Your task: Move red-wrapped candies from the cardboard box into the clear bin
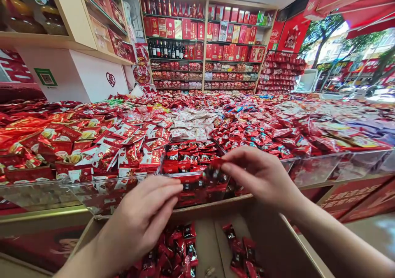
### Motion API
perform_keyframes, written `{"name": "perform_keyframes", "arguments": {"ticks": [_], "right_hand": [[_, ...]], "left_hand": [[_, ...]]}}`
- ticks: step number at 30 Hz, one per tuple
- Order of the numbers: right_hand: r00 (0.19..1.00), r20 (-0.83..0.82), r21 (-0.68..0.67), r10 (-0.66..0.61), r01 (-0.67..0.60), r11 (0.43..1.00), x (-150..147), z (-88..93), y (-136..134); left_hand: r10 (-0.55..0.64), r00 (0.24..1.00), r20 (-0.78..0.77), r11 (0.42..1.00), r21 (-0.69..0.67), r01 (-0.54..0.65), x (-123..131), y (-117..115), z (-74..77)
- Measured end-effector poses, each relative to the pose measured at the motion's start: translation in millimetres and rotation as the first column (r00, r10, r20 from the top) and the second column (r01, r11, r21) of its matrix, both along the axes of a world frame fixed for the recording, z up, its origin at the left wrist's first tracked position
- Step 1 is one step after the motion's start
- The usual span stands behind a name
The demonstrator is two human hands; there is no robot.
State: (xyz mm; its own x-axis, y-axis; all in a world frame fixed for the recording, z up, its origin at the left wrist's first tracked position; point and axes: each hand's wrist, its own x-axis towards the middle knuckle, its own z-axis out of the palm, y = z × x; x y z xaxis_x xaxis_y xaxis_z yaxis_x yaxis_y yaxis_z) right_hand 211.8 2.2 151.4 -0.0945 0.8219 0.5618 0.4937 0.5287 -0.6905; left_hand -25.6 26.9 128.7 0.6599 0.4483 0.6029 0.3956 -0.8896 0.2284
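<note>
My right hand (262, 175) pinches a small red and black wrapped candy (214, 170) just over the clear plastic bin (191, 178) of the same candies. My left hand (145, 216) hovers below and to the left, fingers loosely together and curved, with nothing visible in them. Below both hands an open cardboard box (274, 245) holds more of these red and black candies (175, 253).
A wide counter is covered with bins of red wrapped sweets (123, 146) and white ones (191, 121). Shelves of red boxes and bottles (200, 43) line the back wall. A street with trees shows at the right.
</note>
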Motion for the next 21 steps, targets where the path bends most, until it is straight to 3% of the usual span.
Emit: {"name": "perform_keyframes", "arguments": {"ticks": [3, 5, 8, 14, 18, 21], "right_hand": [[0.967, 0.202, 0.149, -0.153, 0.125, 0.981, 4, 13.3, 44], [0.93, 0.32, 0.132, -0.183, 0.147, 0.98, 2, 12.2, 70], [0.892, 0.419, 0.073, -0.168, 0.151, 0.986, -3, 6.2, 91], [0.887, 0.461, -0.086, -0.007, 0.053, 0.995, -6, -2.4, 97], [0.867, 0.459, -0.29, 0.195, -0.061, 0.955, -6, -9.0, 104], [0.835, 0.479, -0.333, 0.271, -0.112, 0.936, -7, -12.4, 109]], "left_hand": [[0.026, 0.981, -0.193, 0.998, 0.054, -0.016, 29, 39, 26.6], [0.052, 0.925, -0.376, 0.998, 0.044, -0.039, 47, 60, 31.1], [0.103, 0.875, -0.474, 0.995, 0.036, -0.098, 62, 75, 27.8], [0.11, 0.837, -0.536, 0.99, -0.015, -0.139, 60, 70, 26.0], [0.099, 0.849, -0.518, 0.991, -0.022, -0.13, 57, 72, 24.5], [0.098, 0.869, -0.485, 0.993, -0.011, -0.118, 58, 74, 21.3]]}}
